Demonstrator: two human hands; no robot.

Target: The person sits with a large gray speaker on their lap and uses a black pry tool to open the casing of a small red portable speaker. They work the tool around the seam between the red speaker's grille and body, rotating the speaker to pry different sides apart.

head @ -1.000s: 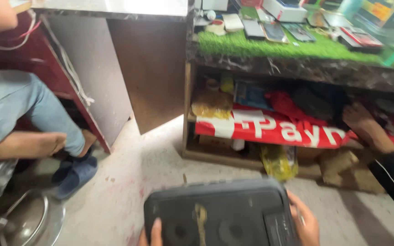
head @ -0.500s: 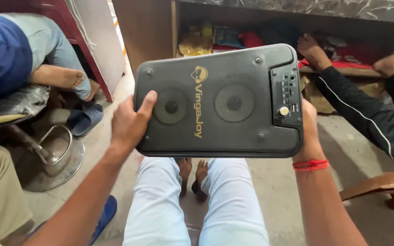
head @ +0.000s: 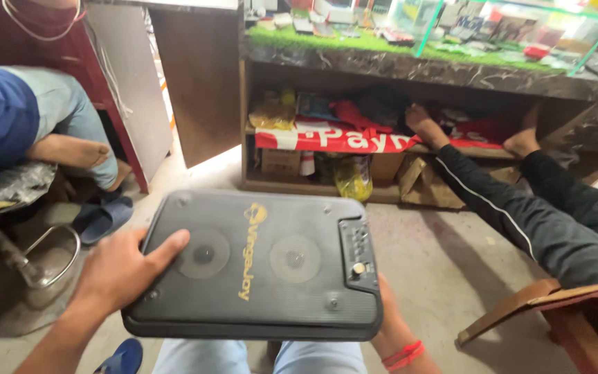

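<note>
Holding black speaker [head: 264,266]: left hand [head: 122,266] spread, right hand [head: 389,315] underneath.

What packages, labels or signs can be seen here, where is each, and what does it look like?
Logo and lettering: gold, across the black speaker held by the left hand and right hand.
Banner: red with white letters, hanging off the shelf edge.
Yellow bag: bottom shelf, crinkled plastic.
Cardboard boxes: brown, bottom shelf.
Yellow packets: upper shelf, left.
</note>
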